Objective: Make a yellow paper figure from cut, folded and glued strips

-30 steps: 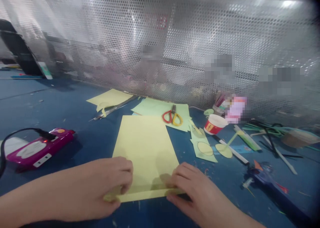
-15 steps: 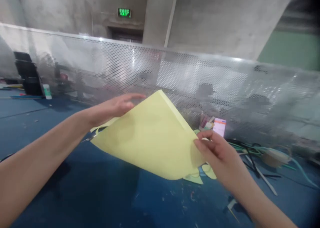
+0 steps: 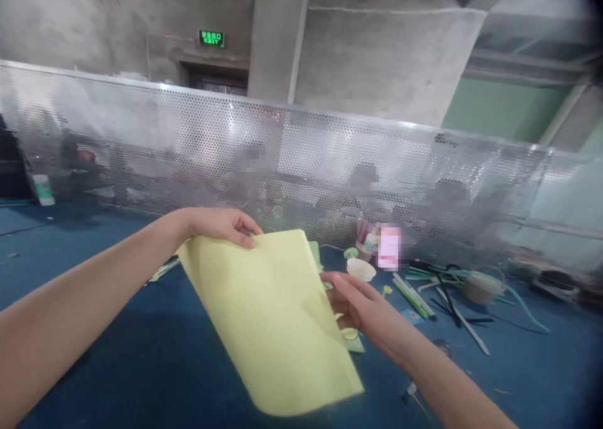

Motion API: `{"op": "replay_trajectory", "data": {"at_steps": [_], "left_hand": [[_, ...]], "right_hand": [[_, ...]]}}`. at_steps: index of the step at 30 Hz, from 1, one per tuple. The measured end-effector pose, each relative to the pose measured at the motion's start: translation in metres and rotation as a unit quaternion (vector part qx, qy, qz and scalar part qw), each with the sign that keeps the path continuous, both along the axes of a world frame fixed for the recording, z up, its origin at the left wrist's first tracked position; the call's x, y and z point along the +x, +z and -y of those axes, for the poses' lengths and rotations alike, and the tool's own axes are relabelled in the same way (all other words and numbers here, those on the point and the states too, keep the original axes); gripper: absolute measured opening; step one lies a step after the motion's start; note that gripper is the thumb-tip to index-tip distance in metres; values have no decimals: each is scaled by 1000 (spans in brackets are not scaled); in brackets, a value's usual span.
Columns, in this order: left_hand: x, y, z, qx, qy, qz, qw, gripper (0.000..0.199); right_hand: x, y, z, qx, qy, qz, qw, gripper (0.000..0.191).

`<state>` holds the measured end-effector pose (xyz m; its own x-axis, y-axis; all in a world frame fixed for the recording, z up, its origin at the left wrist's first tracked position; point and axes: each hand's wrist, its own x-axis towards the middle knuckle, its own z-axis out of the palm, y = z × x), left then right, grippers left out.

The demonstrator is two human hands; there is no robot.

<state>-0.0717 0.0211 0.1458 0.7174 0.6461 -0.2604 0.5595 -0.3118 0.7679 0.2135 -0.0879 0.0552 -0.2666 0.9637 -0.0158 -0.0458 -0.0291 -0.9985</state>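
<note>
A pale yellow sheet of paper (image 3: 277,316) hangs tilted in front of me, its lower left side bowed in a curve. Its upper right corner and right edge show a second layer, so it looks folded or doubled. My left hand (image 3: 221,225) is closed on the top edge, thumb on the near face and the other fingers partly hidden behind. At the right edge is my right hand (image 3: 358,303), its fingers curled against the paper with the tips partly covered by it. Yellow-green paper pieces (image 3: 353,341) lie behind that edge, beside my right fingers.
On the blue surface (image 3: 155,353) stand a white bowl (image 3: 361,269), a cup of sticks (image 3: 365,244) and a lit phone (image 3: 389,248). Green and white strips (image 3: 414,297) and a tub (image 3: 483,286) lie to the right. A perforated metal screen (image 3: 188,146) runs along the back.
The paper has turned from a raised point to a slanted, lower position. My left hand now grips its top edge; my right hand has shifted down and left. The camera view has swung right.
</note>
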Motion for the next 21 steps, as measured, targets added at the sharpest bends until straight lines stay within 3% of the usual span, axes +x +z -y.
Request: {"op": "replay_trajectory", "data": {"at_steps": [4, 7, 10, 16, 21], "left_hand": [[10, 0, -12, 19, -13, -69, 997, 43], [13, -1, -20, 54, -5, -100, 993, 46], [10, -8, -27, 23, -16, -119, 993, 38], [-1, -43, -39, -47, -10, -67, 997, 34], [-19, -78, -51, -87, 38, -14, 995, 27]], "right_hand": [[-11, -7, -4, 18, 0, 31, 999, 29], [-15, -16, -10, 36, -58, 66, 996, 33], [-14, -28, -18, 52, -101, 81, 990, 33], [-15, -55, -27, 52, -109, 118, 986, 26], [-18, -64, -29, 29, -90, 174, 980, 21]]}}
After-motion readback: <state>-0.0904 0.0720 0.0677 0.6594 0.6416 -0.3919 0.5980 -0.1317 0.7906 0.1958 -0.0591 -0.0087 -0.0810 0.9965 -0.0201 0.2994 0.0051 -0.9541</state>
